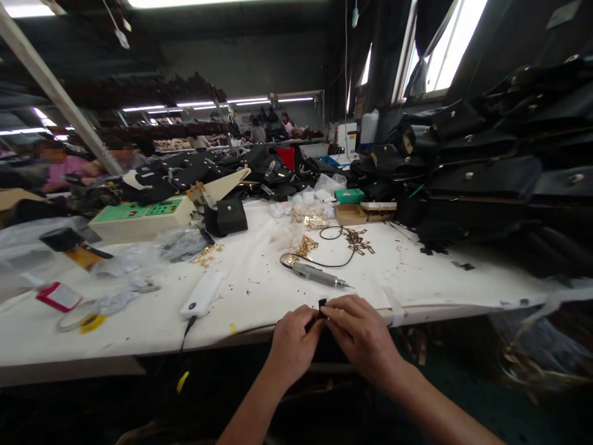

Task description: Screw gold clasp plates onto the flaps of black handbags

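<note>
At the table's front edge, my left hand and my right hand meet, fingertips pinched together. Between them a small black strap-like piece sticks up; both hands grip it, and most of it is hidden by the fingers. Just beyond the hands lies a grey electric screwdriver, its bit pointing right and its black cable looping behind it. Small gold metal fittings are heaped past the screwdriver, with darker bronze-looking rectangular fittings to their right.
Black bags are piled high on the right. A white power box, a hammer and a red bottle lie to the left. Behind them stands a green-topped machine. Co-workers sit at the far left.
</note>
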Demonstrator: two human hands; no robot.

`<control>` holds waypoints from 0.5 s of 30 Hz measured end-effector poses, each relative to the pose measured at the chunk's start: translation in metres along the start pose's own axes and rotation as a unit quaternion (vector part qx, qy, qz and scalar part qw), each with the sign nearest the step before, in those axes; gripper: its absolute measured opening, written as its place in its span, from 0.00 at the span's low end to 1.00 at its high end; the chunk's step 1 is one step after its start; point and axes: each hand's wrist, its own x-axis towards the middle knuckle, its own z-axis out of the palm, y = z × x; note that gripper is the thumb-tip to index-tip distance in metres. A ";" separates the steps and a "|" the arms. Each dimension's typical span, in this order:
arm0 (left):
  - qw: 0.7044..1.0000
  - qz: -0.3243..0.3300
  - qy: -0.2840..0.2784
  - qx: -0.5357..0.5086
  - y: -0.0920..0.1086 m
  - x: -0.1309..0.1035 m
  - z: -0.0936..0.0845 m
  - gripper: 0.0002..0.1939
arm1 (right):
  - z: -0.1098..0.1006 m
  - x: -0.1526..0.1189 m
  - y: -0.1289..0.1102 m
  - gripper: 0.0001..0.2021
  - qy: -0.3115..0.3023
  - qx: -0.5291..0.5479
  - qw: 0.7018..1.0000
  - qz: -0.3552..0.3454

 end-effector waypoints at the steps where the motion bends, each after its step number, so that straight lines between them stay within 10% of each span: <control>1: 1.000 0.002 -0.001 0.000 -0.002 0.000 0.002 0.10 | 0.005 0.004 0.001 0.16 -0.019 0.008 1.000 0.005; 15: 0.991 0.116 -0.013 0.066 -0.028 0.002 0.015 0.04 | -0.007 0.011 0.041 0.19 -0.152 0.323 0.866 0.350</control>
